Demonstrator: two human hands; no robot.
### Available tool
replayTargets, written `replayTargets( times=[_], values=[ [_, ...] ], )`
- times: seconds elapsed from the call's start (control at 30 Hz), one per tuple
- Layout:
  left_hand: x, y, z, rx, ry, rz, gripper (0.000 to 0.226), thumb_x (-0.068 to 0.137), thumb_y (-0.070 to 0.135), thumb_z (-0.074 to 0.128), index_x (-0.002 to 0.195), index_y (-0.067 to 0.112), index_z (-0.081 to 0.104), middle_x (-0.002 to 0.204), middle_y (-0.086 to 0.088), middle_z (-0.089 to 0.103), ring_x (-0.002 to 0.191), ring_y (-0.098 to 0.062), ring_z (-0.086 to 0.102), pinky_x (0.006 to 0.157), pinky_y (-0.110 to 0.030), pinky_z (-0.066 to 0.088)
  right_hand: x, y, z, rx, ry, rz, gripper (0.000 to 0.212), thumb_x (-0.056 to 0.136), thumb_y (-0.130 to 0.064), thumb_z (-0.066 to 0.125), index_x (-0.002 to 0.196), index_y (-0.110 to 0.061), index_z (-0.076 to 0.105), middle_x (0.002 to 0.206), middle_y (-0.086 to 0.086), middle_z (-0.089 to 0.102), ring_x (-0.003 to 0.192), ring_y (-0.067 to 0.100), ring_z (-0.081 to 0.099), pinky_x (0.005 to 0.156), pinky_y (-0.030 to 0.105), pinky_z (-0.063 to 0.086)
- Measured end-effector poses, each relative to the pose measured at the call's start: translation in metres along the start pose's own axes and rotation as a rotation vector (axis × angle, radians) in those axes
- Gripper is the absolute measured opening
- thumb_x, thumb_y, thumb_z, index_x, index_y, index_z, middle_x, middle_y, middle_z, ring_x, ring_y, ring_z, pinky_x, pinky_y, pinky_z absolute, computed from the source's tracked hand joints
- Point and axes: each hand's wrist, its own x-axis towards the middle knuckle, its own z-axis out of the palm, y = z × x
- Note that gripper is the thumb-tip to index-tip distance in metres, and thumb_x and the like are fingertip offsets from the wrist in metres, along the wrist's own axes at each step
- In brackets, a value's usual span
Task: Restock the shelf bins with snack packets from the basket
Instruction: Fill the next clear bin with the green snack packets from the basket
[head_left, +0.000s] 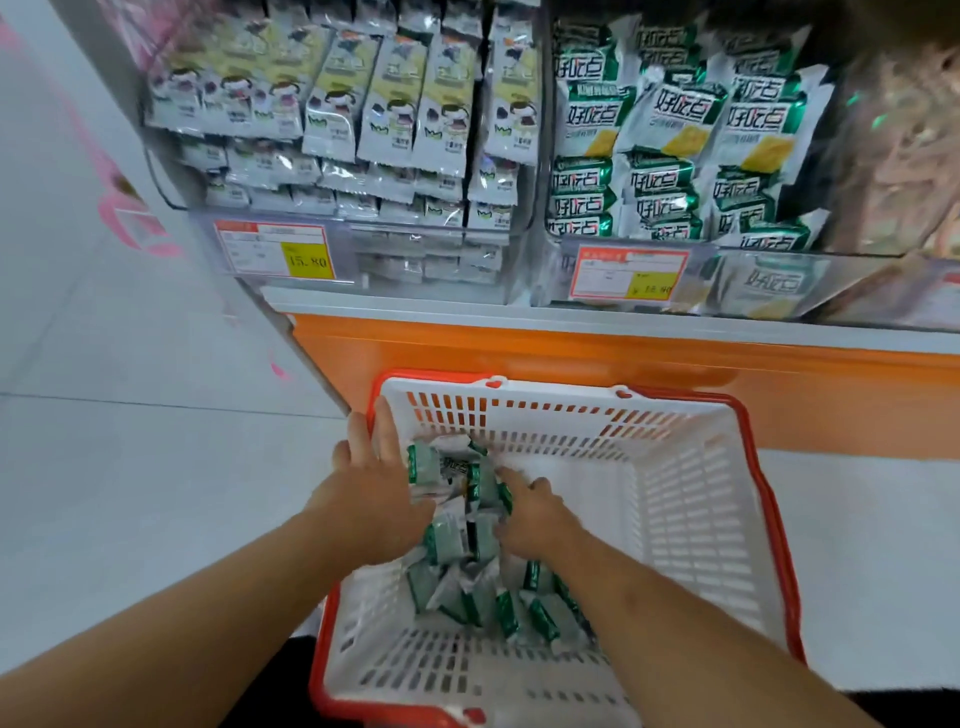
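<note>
**Both hands gathering packets in the basket**

Basket (691, 519) sits on the floor against the orange base of the shelf unit, directly below the bins, presumably to keep the lift short; white slotted plastic walls, red rim.

Snack packets (467, 587) lie heaped along the basket's left side, from its far-left corner toward its near edge; small, pillow-shaped, glossy green-and-silver foil, crinkled.

Left hand (371, 499) has fingers spread flat against the heap at the left wall; right hand (530, 512) curls its fingers into the heap opposite; the two appear to squeeze a bunch between them.

Matching green packets fill the right shelf bin (675, 244), clear-fronted; likely destination.
</note>
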Motion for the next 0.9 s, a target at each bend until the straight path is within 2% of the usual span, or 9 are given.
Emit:
replayTargets(
  times=[0.1, 0.2, 0.37, 0.47, 0.6, 0.67, 0.73, 0.83, 0.9],
  values=[
    [-0.001, 0.002, 0.0, 0.021, 0.004, -0.007, 0.12, 0.092, 0.065, 0.055, 0.153, 0.01, -0.033, 0.166, -0.017, -0.011, 0.154, -0.044, 0.009, 0.121, -0.053, 0.028, 0.002, 0.008, 0.009, -0.033, 0.067, -0.025, 0.057, 0.092, -0.031, 0.07, 0.141, -0.024, 0.041, 0.123, 0.012, 0.046, 0.103, 0.037, 0.06, 0.089, 0.042, 0.056],
    [-0.002, 0.006, -0.002, 0.026, -0.002, -0.023, 0.122, 0.092, 0.066, 0.055, 0.153, 0.01, -0.033, 0.165, -0.019, -0.01, 0.153, -0.045, 0.01, 0.121, -0.053, 0.028, -0.002, 0.016, 0.006, -0.055, 0.092, -0.034, 0.039, 0.094, -0.017, 0.066, 0.126, -0.014, 0.045, 0.11, 0.008, 0.044, 0.088, 0.03, 0.053, 0.072, 0.037, 0.048],
    [-0.002, 0.006, -0.011, -0.013, -0.054, -0.056, 0.119, 0.092, 0.055, 0.06, 0.153, 0.016, -0.035, 0.166, -0.016, -0.004, 0.146, -0.044, 0.026, 0.115, -0.051, 0.039, -0.022, 0.01, -0.041, 0.194, 0.004, -0.081, 0.067, 0.089, -0.016, 0.073, 0.146, -0.024, 0.038, 0.095, 0.003, 0.057, 0.073, 0.015, 0.06, 0.053, 0.025, 0.047],
    [-0.011, 0.011, -0.03, 0.089, -0.082, -0.091, 0.103, 0.096, 0.041, 0.059, 0.159, 0.014, -0.018, 0.165, -0.019, 0.002, 0.145, -0.044, 0.028, 0.113, -0.052, 0.042, -0.053, -0.008, -0.087, 0.33, -0.151, -0.098, 0.058, 0.094, -0.015, 0.075, 0.144, -0.033, 0.05, 0.11, 0.001, 0.062, 0.083, 0.019, 0.073, 0.071, 0.034, 0.064],
    [-0.036, 0.03, -0.083, 0.178, -0.05, 0.063, 0.051, 0.102, 0.036, 0.05, 0.144, 0.009, 0.042, 0.145, -0.017, 0.045, 0.126, -0.032, 0.053, 0.097, -0.04, 0.052, -0.109, -0.034, -0.15, 0.349, -0.204, -0.223, 0.043, 0.096, -0.009, 0.075, 0.134, -0.026, 0.062, 0.126, -0.002, 0.058, 0.107, 0.025, 0.072, 0.092, 0.042, 0.063],
    [-0.048, 0.04, -0.11, 0.031, -0.078, 0.215, 0.042, 0.106, 0.04, 0.045, 0.128, 0.008, 0.062, 0.123, -0.012, 0.067, 0.101, -0.022, 0.063, 0.081, -0.032, 0.052, -0.139, -0.044, -0.181, 0.323, -0.168, -0.303, 0.046, 0.093, -0.007, 0.076, 0.131, -0.03, 0.063, 0.134, -0.002, 0.056, 0.113, 0.025, 0.069, 0.093, 0.043, 0.062],
    [-0.061, 0.051, -0.134, -0.15, -0.099, 0.283, 0.049, 0.106, 0.048, 0.045, 0.116, 0.005, 0.068, 0.1, -0.007, 0.069, 0.083, -0.02, 0.062, 0.073, -0.03, 0.047, -0.167, -0.05, -0.208, 0.31, -0.106, -0.389, 0.05, 0.089, -0.004, 0.079, 0.124, -0.035, 0.063, 0.136, -0.003, 0.058, 0.113, 0.022, 0.069, 0.095, 0.048, 0.061],
    [-0.084, 0.07, -0.159, -0.62, -0.212, 0.285, 0.039, 0.1, 0.05, 0.061, 0.116, 0.015, 0.066, 0.11, -0.005, 0.072, 0.091, -0.021, 0.075, 0.076, -0.037, 0.061, -0.206, -0.05, -0.241, 0.398, 0.003, -0.516, 0.051, 0.087, 0.004, 0.079, 0.12, -0.03, 0.061, 0.125, 0.001, 0.062, 0.092, 0.016, 0.068, 0.083, 0.041, 0.06],
    [-0.099, 0.084, -0.171, -0.915, -0.286, 0.332, 0.027, 0.097, 0.032, 0.071, 0.119, 0.018, 0.065, 0.115, -0.01, 0.073, 0.095, -0.025, 0.077, 0.075, -0.037, 0.064, -0.229, -0.047, -0.257, 0.444, 0.089, -0.558, 0.052, 0.087, 0.007, 0.078, 0.122, -0.027, 0.058, 0.127, 0.003, 0.064, 0.096, 0.019, 0.071, 0.087, 0.047, 0.061]
  ],
)
